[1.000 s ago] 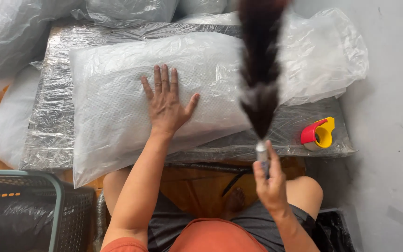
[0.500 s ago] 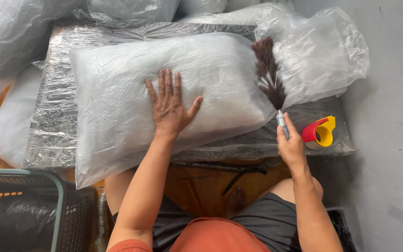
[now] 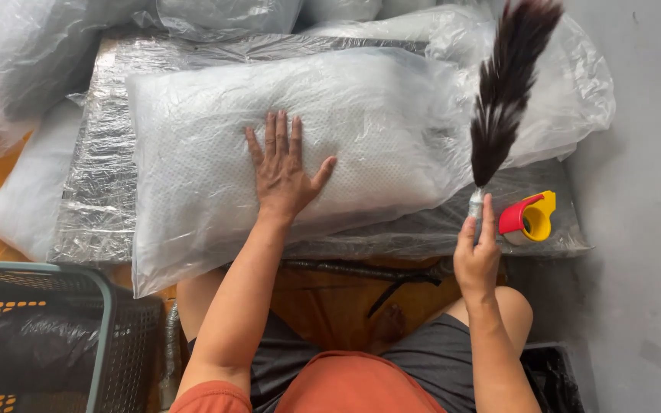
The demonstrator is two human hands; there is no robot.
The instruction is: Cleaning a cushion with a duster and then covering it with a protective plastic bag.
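A white pillow in a clear plastic bag (image 3: 361, 130) lies across a low table wrapped in plastic film (image 3: 101, 222). My left hand (image 3: 283, 172) rests flat on the pillow with its fingers spread. My right hand (image 3: 476, 256) grips the thin handle of a dark feather duster (image 3: 506, 84) at the pillow's right end. The duster's plume stands up and leans to the upper right, above the loose open end of the bag.
A red and yellow tape dispenser (image 3: 528, 218) sits on the table's right corner beside my right hand. More bagged pillows (image 3: 24, 69) lie at the left and back. A dark plastic basket (image 3: 40, 336) stands at the lower left. A grey floor (image 3: 644, 229) runs along the right.
My right hand swung the feather duster down onto the pillow's right end, then raised it again to the upper right. My left hand stayed flat on the pillow.
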